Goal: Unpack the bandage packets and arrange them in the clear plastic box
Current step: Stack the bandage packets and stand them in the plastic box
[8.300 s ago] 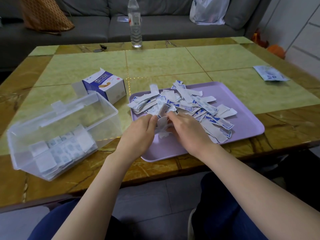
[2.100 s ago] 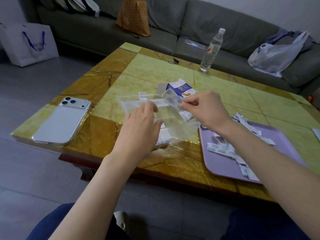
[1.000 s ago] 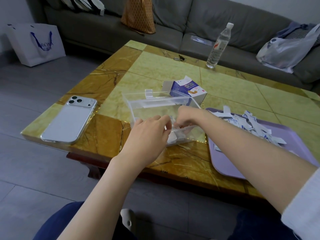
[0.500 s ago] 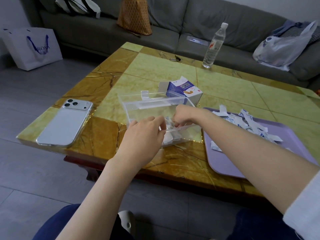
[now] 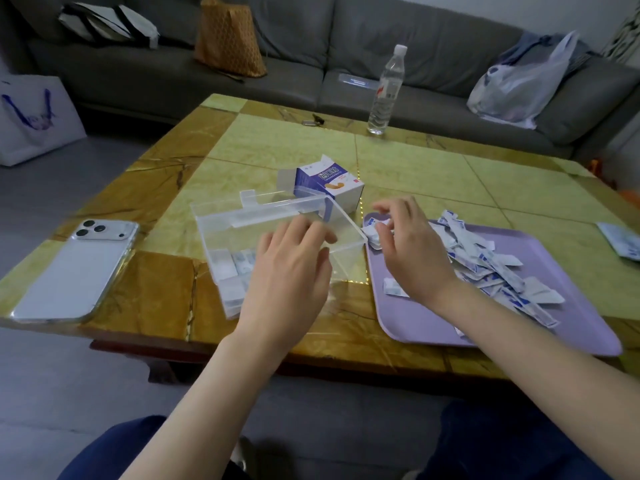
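Head view: left hand (image 5: 291, 268) spreads loosely over the clear plastic box (image 5: 209, 230), holding nothing. At the box's 3 o'clock, right hand (image 5: 407, 247) hovers slack-fingered and empty above bandage packets (image 5: 485, 268) heaped on the purple tray (image 5: 433, 327); some packets lie inside the box.

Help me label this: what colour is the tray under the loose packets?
Light purple, plain; the tray shows best in the head view.

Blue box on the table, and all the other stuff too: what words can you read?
No text reads clearly in this picture.
Blue-and-white box: large print on its front, blurred.
Bandage packets on the tray: blue print, too small.
Water bottle: red label, too small.
White bag: blue marks, blurred.
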`<act>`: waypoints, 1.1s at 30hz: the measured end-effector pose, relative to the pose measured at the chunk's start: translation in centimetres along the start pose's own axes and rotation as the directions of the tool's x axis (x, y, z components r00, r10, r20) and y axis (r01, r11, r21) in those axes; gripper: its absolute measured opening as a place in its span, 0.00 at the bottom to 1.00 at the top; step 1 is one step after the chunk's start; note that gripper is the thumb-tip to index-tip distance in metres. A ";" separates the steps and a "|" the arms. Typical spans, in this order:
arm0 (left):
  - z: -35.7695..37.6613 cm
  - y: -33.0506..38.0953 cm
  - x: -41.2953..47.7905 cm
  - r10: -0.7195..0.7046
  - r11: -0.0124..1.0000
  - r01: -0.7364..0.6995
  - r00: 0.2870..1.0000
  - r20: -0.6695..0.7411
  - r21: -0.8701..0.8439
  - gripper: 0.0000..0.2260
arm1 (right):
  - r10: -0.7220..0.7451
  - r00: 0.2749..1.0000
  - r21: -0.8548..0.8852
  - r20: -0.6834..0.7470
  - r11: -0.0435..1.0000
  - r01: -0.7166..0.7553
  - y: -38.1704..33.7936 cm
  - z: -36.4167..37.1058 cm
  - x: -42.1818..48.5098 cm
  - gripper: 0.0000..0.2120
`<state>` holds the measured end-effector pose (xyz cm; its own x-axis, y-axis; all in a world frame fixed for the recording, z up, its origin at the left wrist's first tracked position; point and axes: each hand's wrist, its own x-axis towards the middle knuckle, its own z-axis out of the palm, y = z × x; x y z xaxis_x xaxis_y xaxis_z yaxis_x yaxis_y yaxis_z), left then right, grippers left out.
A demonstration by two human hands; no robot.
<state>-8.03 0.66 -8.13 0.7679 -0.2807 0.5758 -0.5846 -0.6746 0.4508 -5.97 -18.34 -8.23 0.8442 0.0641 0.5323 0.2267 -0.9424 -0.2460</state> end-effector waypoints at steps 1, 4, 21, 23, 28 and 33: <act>0.5 0.3 0.0 0.031 0.999 -0.031 0.999 0.021 -0.017 0.06 | 0.032 0.999 -0.034 0.014 0.999 -0.032 1.3 -0.1 -0.6 0.11; 2.7 1.4 0.0 0.127 0.992 -0.126 0.981 0.146 -0.017 0.07 | 0.166 0.971 -0.124 0.174 0.981 -0.146 5.3 -0.5 -2.1 0.15; 10.8 3.7 0.8 0.074 0.957 -0.220 0.816 0.574 0.189 0.14 | 0.333 0.827 -0.239 0.452 0.939 -0.248 11.1 0.1 -2.0 0.17; 11.0 3.8 1.0 0.061 0.955 -0.211 0.825 0.562 0.207 0.13 | 0.332 0.861 -0.270 0.387 0.933 -0.238 10.8 0.1 -1.8 0.12; 11.7 4.1 1.1 0.041 0.957 -0.191 0.835 0.549 0.219 0.12 | 0.306 0.878 -0.379 0.368 0.912 -0.159 10.7 0.0 -1.2 0.14; 11.8 3.9 1.2 0.005 0.955 -0.160 0.851 0.525 0.250 0.12 | 0.309 0.912 -0.332 0.271 0.919 -0.212 10.2 -0.6 -1.2 0.14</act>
<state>-6.29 -10.40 -13.68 0.7882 -0.6005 0.1346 -0.6154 -0.7702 0.1675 -4.98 -28.22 -10.90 0.9712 -0.1437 0.1901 -0.1326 -0.9887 -0.0699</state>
